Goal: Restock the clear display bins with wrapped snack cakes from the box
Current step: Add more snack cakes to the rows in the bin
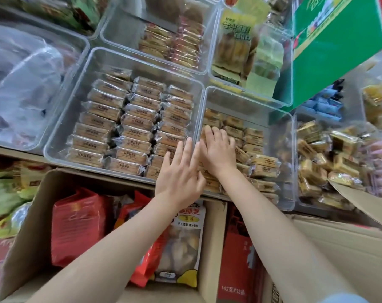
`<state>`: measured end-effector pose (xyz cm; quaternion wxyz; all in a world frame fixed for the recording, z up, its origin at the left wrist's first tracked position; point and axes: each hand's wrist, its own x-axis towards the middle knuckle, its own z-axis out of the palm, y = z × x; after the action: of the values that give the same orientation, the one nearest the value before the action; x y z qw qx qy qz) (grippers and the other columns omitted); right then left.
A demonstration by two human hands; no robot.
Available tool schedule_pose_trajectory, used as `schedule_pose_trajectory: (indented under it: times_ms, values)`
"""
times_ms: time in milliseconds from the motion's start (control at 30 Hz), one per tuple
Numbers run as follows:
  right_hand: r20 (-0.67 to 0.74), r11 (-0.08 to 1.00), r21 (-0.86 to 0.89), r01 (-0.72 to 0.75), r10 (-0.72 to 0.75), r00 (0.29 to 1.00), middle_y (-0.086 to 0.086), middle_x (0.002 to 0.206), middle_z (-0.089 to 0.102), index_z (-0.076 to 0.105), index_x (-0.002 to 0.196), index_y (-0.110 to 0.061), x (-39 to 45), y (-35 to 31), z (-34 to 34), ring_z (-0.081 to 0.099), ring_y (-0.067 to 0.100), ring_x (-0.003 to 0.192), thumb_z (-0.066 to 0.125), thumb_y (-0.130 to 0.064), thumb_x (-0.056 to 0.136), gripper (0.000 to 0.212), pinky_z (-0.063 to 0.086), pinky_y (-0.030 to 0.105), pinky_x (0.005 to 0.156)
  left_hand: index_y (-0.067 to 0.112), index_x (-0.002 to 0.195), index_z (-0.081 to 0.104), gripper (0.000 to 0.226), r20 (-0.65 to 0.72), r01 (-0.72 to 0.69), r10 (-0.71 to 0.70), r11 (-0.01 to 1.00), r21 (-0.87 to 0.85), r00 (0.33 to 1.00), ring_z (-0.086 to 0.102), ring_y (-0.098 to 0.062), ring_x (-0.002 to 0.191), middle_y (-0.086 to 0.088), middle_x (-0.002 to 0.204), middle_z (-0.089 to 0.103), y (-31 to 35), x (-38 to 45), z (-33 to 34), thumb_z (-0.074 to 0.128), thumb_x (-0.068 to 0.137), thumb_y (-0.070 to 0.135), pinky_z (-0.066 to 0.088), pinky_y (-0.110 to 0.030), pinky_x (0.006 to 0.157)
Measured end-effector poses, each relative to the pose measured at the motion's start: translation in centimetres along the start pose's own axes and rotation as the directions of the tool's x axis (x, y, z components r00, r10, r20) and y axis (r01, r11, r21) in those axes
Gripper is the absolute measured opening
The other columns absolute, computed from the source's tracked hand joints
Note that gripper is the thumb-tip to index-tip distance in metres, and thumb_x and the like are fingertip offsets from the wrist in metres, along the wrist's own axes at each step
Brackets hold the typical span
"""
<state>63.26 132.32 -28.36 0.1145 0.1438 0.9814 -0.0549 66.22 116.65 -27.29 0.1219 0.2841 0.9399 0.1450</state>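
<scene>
Both hands are flat with fingers straight, holding nothing: the right hand [217,147] pats the snack cakes [254,136] down in the half-full bin [284,162], and the left hand [180,171] hovers beside it, so they sit tidy.

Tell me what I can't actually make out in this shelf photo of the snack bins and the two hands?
Head view only:
- Cakes under the right hand in the right bin: covered, so any grip is unclear.
- Left hand: hides the left bin's near corner cakes.
- Wrapper print on the snack cakes: too small.
- Far-left bin: contents blurred behind crumpled plastic.
- Green carton: cut off by the top edge.
</scene>
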Motion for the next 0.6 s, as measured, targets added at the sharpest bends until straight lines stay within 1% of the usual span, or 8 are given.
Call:
schedule_pose_trajectory:
  times_ms: [100,200,300,367,433,500,533,600]
  values:
    - [0.005,0.978,0.207,0.036,-0.038,0.999,0.004,0.162,0.025,0.030,0.156,-0.022,0.1,1.3,-1.5,0.019,0.023,0.150,0.028,-0.041,0.106,0.053,0.016,0.044,0.121,0.014,0.161,0.003,0.074,0.016,-0.007,0.007,1.000,0.025,1.000,0.014,-0.029,0.155,-0.014,0.168,0.009,0.1,0.0,-0.1,0.019,0.095,0.043,0.026,-0.053,0.121]
    - [-0.141,0.942,0.329,-0.074,0.126,0.982,0.011,0.153,0.035,0.040,0.146,-0.012,0.3,3.4,-3.5,0.033,0.025,0.142,0.034,-0.029,0.105,0.045,0.030,0.042,0.118,0.014,0.162,0.002,0.074,0.014,0.000,0.000,1.000,0.023,1.000,0.014,-0.029,0.155,-0.013,0.168,0.008,0.1,0.0,-0.1,0.019,0.096,0.043,0.025,-0.052,0.121]
    - [0.094,0.920,0.329,-0.212,0.191,0.977,0.011,0.122,0.059,0.060,0.115,-0.010,0.4,5.1,-4.0,0.054,0.029,0.118,0.027,-0.029,0.106,0.039,0.043,0.039,0.098,0.014,0.162,0.001,0.074,0.011,-0.002,0.002,1.000,0.029,1.000,0.012,-0.028,0.155,-0.012,0.168,0.007,0.1,0.0,0.0,0.018,0.096,0.044,0.024,-0.052,0.122]
    - [0.257,0.919,0.307,-0.247,0.170,0.951,0.008,0.120,0.062,0.063,0.111,-0.013,0.1,5.5,-4.0,0.055,0.028,0.113,0.023,-0.034,0.107,0.045,0.043,0.043,0.101,0.015,0.162,-0.001,0.075,0.022,-0.001,0.000,0.999,0.037,1.000,0.010,-0.027,0.156,-0.012,0.169,0.005,0.1,0.0,0.0,0.016,0.095,0.044,0.023,-0.051,0.122]
    - [0.292,0.905,0.339,-0.259,0.160,0.943,0.002,0.113,0.061,0.064,0.108,-0.014,-0.3,6.0,-4.0,0.054,0.025,0.108,0.025,-0.034,0.107,0.044,0.042,0.040,0.097,0.015,0.162,-0.002,0.075,0.029,0.003,-0.004,0.999,0.041,1.000,0.009,-0.027,0.156,-0.012,0.169,0.004,0.1,0.0,-0.1,0.015,0.095,0.044,0.022,-0.050,0.122]
    - [0.306,0.902,0.336,-0.269,0.166,0.938,0.002,0.104,0.063,0.064,0.095,-0.011,-0.9,6.7,-4.2,0.056,0.026,0.101,0.028,-0.032,0.106,0.042,0.041,0.034,0.082,0.016,0.161,-0.004,0.075,0.036,0.004,-0.005,0.999,0.043,0.999,0.008,-0.026,0.156,-0.011,0.169,0.002,0.2,-0.1,-0.2,0.014,0.095,0.045,0.021,-0.050,0.123]
    - [0.316,0.901,0.333,-0.279,0.172,0.933,0.005,0.107,0.066,0.065,0.095,-0.010,-1.1,7.0,-4.2,0.058,0.027,0.101,0.029,-0.033,0.106,0.043,0.041,0.033,0.080,0.016,0.161,-0.004,0.075,0.037,0.004,-0.006,0.999,0.041,0.999,0.008,-0.026,0.156,-0.011,0.169,0.002,0.1,-0.1,-0.2,0.015,0.095,0.045,0.021,-0.050,0.123]
    - [0.338,0.891,0.344,-0.296,0.176,0.925,0.006,0.131,0.062,0.065,0.120,-0.015,-1.9,7.0,-3.8,0.055,0.027,0.119,0.025,-0.043,0.106,0.051,0.042,0.037,0.097,0.016,0.162,-0.001,0.075,0.026,0.008,-0.009,0.999,0.036,1.000,0.011,-0.027,0.156,-0.011,0.169,0.005,0.1,-0.1,-0.2,0.018,0.095,0.044,0.023,-0.050,0.122]
